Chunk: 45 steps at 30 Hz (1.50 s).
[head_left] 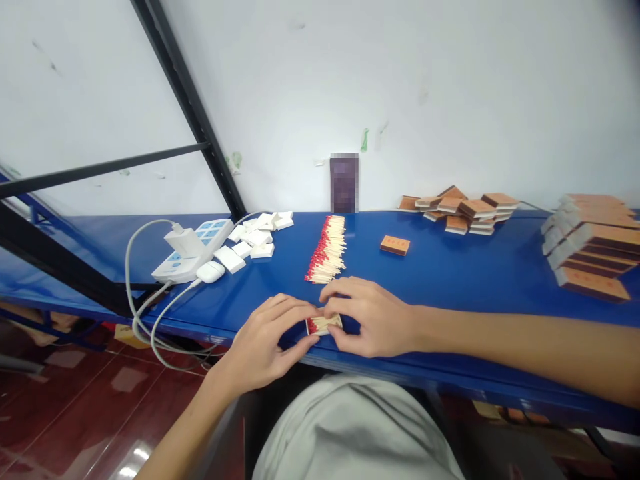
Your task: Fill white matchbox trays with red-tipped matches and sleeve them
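A small white matchbox tray (pixel 324 325) full of red-tipped matches sits near the front edge of the blue table (pixel 450 273). My left hand (pixel 267 340) pinches its left end, fingers curled round it. My right hand (pixel 367 317) grips its right end from above, fingers closed. Just beyond my hands lies a long row of loose red-tipped matches (pixel 329 250). A single orange matchbox sleeve (pixel 395 245) lies to the right of that row.
White empty trays (pixel 255 237) lie in a heap at the back left, beside a power strip (pixel 193 250) with a plug and white cables. Piles of orange matchboxes (pixel 463 210) stand at the back right and far right (pixel 587 243). A black shelf brace (pixel 190 100) slants at left.
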### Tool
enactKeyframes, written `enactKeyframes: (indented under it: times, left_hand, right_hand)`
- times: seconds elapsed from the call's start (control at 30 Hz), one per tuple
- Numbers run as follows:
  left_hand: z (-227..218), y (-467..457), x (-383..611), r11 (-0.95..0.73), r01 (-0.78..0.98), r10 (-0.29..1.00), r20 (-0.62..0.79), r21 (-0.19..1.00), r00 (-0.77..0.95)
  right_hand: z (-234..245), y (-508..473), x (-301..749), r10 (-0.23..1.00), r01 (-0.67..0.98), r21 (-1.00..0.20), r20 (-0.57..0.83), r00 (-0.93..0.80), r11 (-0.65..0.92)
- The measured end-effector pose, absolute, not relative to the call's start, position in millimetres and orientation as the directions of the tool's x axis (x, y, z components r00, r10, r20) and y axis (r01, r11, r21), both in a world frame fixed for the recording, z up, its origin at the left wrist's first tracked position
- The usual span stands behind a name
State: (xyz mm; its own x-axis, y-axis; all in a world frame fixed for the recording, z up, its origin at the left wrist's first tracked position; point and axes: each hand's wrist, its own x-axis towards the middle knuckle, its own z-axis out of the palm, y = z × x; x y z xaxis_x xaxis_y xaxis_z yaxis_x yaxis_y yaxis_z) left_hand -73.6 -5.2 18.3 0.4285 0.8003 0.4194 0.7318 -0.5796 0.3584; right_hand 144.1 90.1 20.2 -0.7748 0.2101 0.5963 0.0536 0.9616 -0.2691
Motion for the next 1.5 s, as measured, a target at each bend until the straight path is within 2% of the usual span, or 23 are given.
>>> enactKeyframes:
  times: [0.27,0.6,0.77,0.9,1.07,1.23,1.5]
  left_hand:
    - [16.3,-5.0,-72.8,-0.61,0.698,0.761,0.522,0.375,0.384]
    - [14.5,-5.4,-71.8,-0.599,0.718,0.756,0.547,0.355,0.36]
    - [14.4,-3.5,-70.9,-0.586,0.727,0.763,0.545,0.359,0.346]
    - [13.3,-3.6,-70.8,-0.568,0.744,0.773,0.537,0.351,0.337]
    - [13.4,-5.0,-70.9,-0.571,0.743,0.769,0.542,0.348,0.337]
    - [14.8,-4.6,-69.8,-0.569,0.744,0.768,0.551,0.35,0.328]
    - [14.8,-4.0,-69.0,-0.56,0.751,0.775,0.543,0.35,0.325]
  right_hand:
    - [21.3,89.9,145.8,0.12,-0.032,-0.225,0.629,-0.768,0.974]
    - [20.9,91.6,145.2,0.05,-0.08,-0.162,0.667,-0.743,0.983]
    - [21.6,89.3,145.6,0.082,0.021,-0.1,0.661,-0.746,0.995]
    - [20.6,89.0,147.0,0.145,0.096,-0.111,0.633,-0.761,0.989]
    - [20.2,90.4,146.4,0.161,0.077,-0.161,0.618,-0.769,0.984]
    - [21.9,89.6,146.9,0.099,0.008,-0.143,0.639,-0.762,0.99]
    - [23.6,87.9,147.3,0.165,0.082,-0.163,0.601,-0.782,0.983]
